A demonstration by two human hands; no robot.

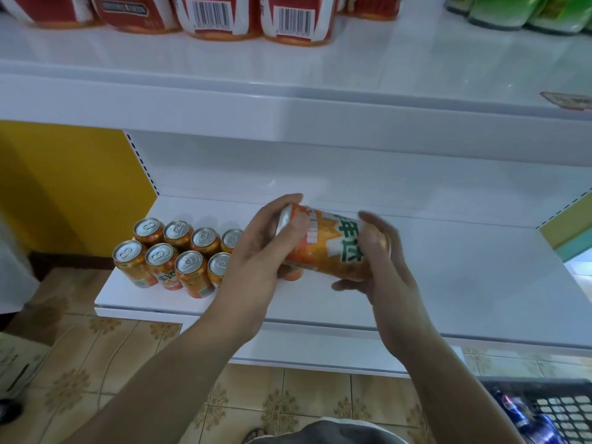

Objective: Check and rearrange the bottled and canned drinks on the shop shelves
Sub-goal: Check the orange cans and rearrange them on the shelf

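Note:
An orange drink can point(330, 248) with green characters lies on its side in the air above the lower white shelf point(464, 283). My left hand point(259, 251) grips its top end, and my right hand point(381, 264) holds its bottom end with the fingers curled under it. Several matching orange cans point(166, 251) stand upright in two rows at the shelf's left end, right beside my left hand. One more orange can point(293, 274) is partly hidden behind my left hand.
The upper shelf point(288, 100) juts out above and carries red packs point(208, 14) and green packs point(512, 11). A black crate point(551, 408) with blue cans sits on the tiled floor at the bottom right. A yellow wall point(64, 187) is on the left.

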